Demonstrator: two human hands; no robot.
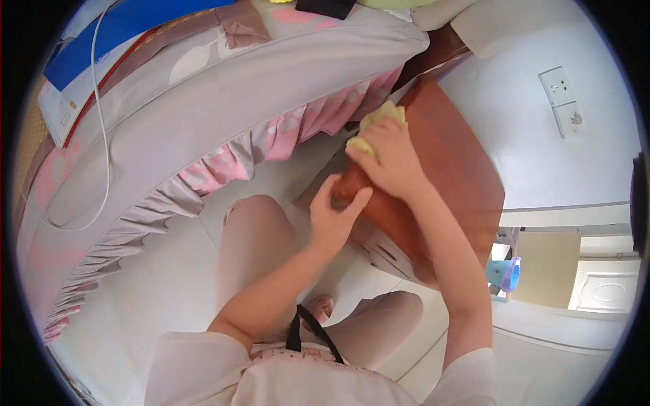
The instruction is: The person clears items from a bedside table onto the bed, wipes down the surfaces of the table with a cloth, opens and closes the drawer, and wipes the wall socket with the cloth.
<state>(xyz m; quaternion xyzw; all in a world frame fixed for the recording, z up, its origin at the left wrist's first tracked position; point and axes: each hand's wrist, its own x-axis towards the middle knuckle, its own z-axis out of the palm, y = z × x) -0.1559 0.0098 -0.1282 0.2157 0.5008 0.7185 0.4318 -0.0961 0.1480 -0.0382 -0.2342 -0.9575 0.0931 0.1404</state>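
Pale shirt [318, 386], yellow cloth [393, 112] held under curled right hand [387, 159] on brown cabinet [450, 155], left hand [332, 215] half-open, empty, nearer.

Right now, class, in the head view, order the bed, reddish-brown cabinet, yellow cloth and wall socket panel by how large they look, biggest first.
1. Bed
2. Reddish-brown cabinet
3. Yellow cloth and wall socket panel: too alike to rank; the right hand partly covers the cloth.
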